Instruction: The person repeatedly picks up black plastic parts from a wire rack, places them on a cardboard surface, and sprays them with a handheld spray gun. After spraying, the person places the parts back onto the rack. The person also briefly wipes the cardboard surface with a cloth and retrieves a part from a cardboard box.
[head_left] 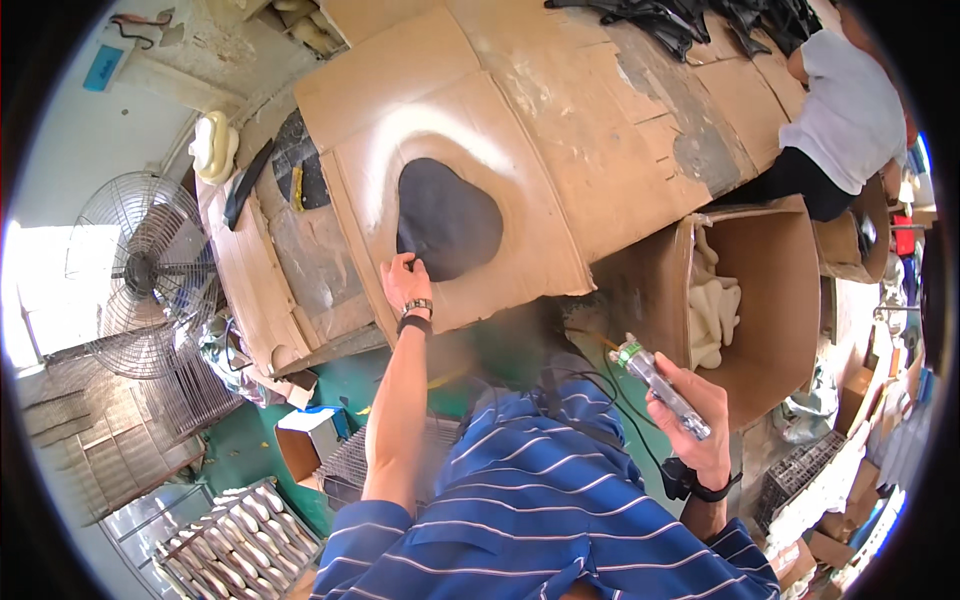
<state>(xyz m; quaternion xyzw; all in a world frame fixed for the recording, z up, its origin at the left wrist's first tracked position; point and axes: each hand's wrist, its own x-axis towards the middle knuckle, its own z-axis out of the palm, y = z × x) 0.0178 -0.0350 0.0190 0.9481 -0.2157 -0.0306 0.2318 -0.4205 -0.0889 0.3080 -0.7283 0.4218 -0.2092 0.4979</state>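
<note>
A dark, rounded-triangular sheet piece (450,220) lies on a cardboard-covered table (540,240), inside a curved white spray mark. At the piece's lower left edge, my left hand (406,284) has its fingers curled and pinched on the rim. My right hand (695,410) is wrapped round a silver spray gun (660,388) with a green end, held in the air off the table's near edge. The gun's green end points up and left, toward the table. Part of the gun is hidden by my fingers.
A large cardboard box (770,310) with pale foam pieces (712,310) stands right of the table. A co-worker in white (845,110) leans at the far right, by black pieces (690,20). A fan (140,272) stands left; a rack of pale pieces (235,545) sits lower left.
</note>
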